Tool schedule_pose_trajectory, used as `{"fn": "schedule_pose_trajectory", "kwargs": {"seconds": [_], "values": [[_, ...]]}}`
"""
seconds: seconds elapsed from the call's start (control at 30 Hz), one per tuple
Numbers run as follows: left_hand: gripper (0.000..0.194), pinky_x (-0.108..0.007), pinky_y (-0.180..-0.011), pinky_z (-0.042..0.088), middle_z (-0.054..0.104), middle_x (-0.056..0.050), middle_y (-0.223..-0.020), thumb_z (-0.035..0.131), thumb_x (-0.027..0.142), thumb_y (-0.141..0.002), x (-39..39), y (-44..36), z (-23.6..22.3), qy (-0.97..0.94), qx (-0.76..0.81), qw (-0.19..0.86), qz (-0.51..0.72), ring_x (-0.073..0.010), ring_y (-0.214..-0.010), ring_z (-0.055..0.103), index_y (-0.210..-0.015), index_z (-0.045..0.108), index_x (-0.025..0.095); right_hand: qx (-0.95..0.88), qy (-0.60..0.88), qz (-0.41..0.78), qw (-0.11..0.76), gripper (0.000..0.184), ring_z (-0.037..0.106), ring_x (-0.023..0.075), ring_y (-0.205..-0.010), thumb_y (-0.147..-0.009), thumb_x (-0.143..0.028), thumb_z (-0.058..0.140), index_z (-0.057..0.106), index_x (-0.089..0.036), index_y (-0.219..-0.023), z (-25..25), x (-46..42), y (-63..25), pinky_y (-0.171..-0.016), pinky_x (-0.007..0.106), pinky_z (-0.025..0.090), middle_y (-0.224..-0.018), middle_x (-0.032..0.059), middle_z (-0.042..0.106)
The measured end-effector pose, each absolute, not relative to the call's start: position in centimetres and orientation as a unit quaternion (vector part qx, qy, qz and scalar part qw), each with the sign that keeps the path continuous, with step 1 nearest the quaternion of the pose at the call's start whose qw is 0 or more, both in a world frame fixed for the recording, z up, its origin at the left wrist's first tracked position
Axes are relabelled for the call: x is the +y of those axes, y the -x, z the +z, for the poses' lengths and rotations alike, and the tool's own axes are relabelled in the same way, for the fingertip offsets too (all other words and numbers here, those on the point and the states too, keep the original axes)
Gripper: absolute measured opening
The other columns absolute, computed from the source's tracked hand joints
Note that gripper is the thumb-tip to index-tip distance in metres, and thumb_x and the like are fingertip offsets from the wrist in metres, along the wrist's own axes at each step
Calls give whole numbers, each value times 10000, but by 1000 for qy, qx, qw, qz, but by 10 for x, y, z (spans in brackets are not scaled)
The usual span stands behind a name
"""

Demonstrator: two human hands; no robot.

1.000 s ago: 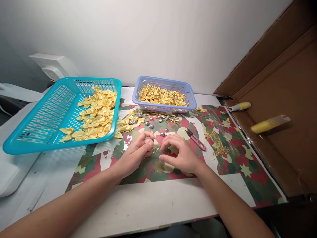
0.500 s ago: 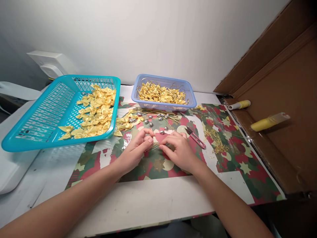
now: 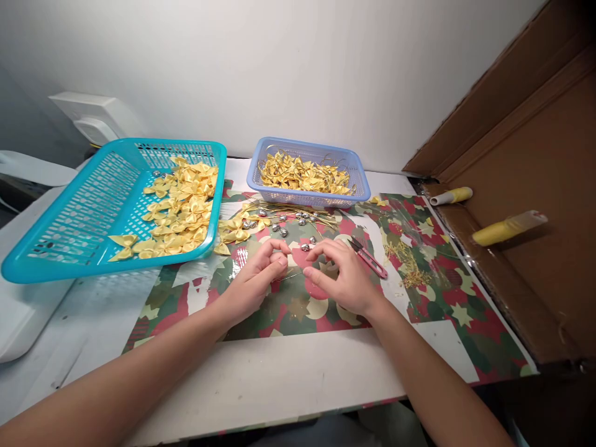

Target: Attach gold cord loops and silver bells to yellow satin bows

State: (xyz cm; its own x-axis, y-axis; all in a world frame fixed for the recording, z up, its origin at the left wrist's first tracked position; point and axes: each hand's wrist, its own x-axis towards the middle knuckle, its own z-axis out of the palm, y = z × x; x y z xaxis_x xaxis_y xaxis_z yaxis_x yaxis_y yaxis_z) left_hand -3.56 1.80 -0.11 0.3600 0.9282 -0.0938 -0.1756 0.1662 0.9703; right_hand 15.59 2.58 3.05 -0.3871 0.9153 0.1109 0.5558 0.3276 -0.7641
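My left hand (image 3: 255,273) is closed in a pinch over the patterned sheet, with a thin gold cord (image 3: 292,275) sticking out from its fingertips to the right. My right hand (image 3: 343,276) is just right of the cord's end, its thumb and fingers apart with nothing visible between them. Small silver bells (image 3: 305,247) lie scattered just beyond both hands. Pink-handled thread snips (image 3: 370,259) rest beside my right hand. Behind the bells is a bundle of gold cords (image 3: 298,208), and yellow ribbon bows (image 3: 233,230) lie to its left.
A turquoise basket (image 3: 217,217) of yellow bows stands at left, a blue-purple basket (image 3: 310,197) of bows with gold cords at the back. Gold cord clippings (image 3: 414,273) lie at right. Two yellow-wrapped tubes (image 3: 507,228) jut from the cardboard wall (image 3: 535,149).
My right hand has opened and drawn slightly right, away from the cord. The left hand keeps its pinch in nearly the same place.
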Motion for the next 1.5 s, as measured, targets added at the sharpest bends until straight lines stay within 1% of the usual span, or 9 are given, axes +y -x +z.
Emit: {"fn": "schedule_pose_trajectory", "kwargs": {"seconds": [0.13,0.27,0.4,0.7,0.83,0.97,1.03,1.13,1.5], "values": [[155,-207,-522,247,369,68,-661,512,385,-932,19,33,0,-496,377,660,420,-96,-574,296,-977,478,240,-775,441,347,291,40,517,203,-981,-847,-241,630,668,-229,-847,26,26,-144,-894,370,367,-973,16,671],[153,-187,-518,287,375,80,-635,535,371,-916,19,32,3,-489,380,658,428,-85,-550,318,-971,474,241,-770,398,401,297,200,522,163,-903,-878,-183,590,664,-217,-696,24,26,-139,-905,342,372,-851,-5,641],[155,-173,-473,278,395,89,-589,526,376,-919,20,32,2,-496,410,642,417,-82,-508,354,-952,445,249,-709,387,499,314,181,525,154,-887,-848,-184,621,704,-224,-692,27,27,-143,-863,316,408,-804,-2,585],[225,-164,-393,241,319,119,-539,538,427,-891,21,32,4,-503,436,608,432,-71,-423,230,-914,410,243,-632,368,595,332,182,503,131,-775,-810,-218,627,708,-202,-648,26,27,-145,-762,295,432,-771,0,494],[145,-186,-403,237,309,107,-558,483,378,-906,20,33,6,-515,463,592,413,-88,-432,231,-926,417,251,-633,376,593,326,180,511,132,-776,-811,-212,619,705,-205,-654,27,26,-145,-741,293,438,-788,3,498],[69,-287,-651,405,504,-5,-840,483,262,-859,15,37,13,-647,488,388,440,-162,-728,484,-919,502,235,-642,411,554,335,175,533,148,-823,-812,-201,611,698,-210,-661,29,24,-144,-747,299,441,-812,10,530],[36,-372,-814,376,500,-51,-968,546,244,-800,11,38,18,-724,471,213,457,-228,-922,485,-823,550,217,-648,433,518,352,182,542,155,-856,-822,-201,605,686,-211,-660,29,23,-144,-787,316,437,-835,12,552],[69,-412,-833,311,486,-57,-914,612,236,-749,4,36,22,-785,450,75,419,-252,-903,476,-690,592,206,-660,451,471,373,185,545,167,-900,-833,-201,599,672,-210,-663,29,22,-143,-867,350,415,-842,11,570],[163,-387,-764,299,542,-59,-826,566,259,-811,0,31,21,-795,456,95,388,-230,-815,488,-674,638,211,-676,465,424,384,201,531,176,-927,-844,-196,596,632,-205,-646,29,20,-141,-907,372,384,-849,11,582]]}}
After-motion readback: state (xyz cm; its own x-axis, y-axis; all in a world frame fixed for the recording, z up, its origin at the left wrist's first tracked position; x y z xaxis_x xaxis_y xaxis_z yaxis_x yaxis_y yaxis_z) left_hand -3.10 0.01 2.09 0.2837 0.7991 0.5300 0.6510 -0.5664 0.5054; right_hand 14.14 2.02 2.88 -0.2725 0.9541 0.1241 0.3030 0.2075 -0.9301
